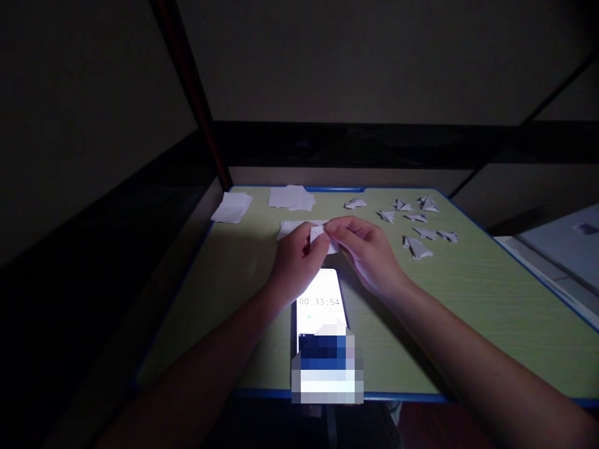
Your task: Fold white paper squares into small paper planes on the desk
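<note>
Left hand (pixel 294 262) and right hand (pixel 369 252) pinch my paper (pixel 322 237); it seems half-folded in this gloom, so a crease could skew.

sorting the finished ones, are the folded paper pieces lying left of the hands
No, the folded paper pieces lie scattered right of the right hand; only flat sheets lie left.
</note>
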Action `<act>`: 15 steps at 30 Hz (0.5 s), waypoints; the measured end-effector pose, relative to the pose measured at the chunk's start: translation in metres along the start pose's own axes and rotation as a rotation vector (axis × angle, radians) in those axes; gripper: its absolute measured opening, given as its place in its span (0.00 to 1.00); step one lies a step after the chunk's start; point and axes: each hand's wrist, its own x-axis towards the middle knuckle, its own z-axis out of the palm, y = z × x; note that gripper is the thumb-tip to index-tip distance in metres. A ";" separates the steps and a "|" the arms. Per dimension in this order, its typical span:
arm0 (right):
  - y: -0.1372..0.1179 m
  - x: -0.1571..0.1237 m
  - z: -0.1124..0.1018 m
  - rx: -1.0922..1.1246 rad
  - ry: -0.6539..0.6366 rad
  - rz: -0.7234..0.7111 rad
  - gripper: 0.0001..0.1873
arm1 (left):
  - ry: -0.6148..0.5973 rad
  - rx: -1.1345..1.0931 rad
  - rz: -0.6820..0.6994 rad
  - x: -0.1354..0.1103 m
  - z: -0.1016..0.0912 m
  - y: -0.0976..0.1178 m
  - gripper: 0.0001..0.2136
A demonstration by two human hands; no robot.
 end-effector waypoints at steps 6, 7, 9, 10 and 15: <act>0.004 -0.004 -0.005 -0.044 -0.024 -0.053 0.11 | -0.026 0.083 0.012 0.000 0.000 -0.005 0.08; 0.004 -0.003 -0.005 -0.056 -0.018 -0.060 0.11 | -0.033 0.112 0.019 0.001 0.000 -0.007 0.09; 0.004 -0.001 -0.007 -0.058 -0.007 -0.059 0.12 | -0.049 0.173 0.023 0.005 -0.004 -0.007 0.10; 0.004 0.000 -0.008 -0.052 0.001 -0.054 0.13 | -0.059 0.192 0.019 0.007 -0.009 -0.005 0.10; 0.007 0.004 -0.012 -0.079 0.034 -0.011 0.16 | 0.077 0.087 0.017 -0.004 -0.058 0.038 0.11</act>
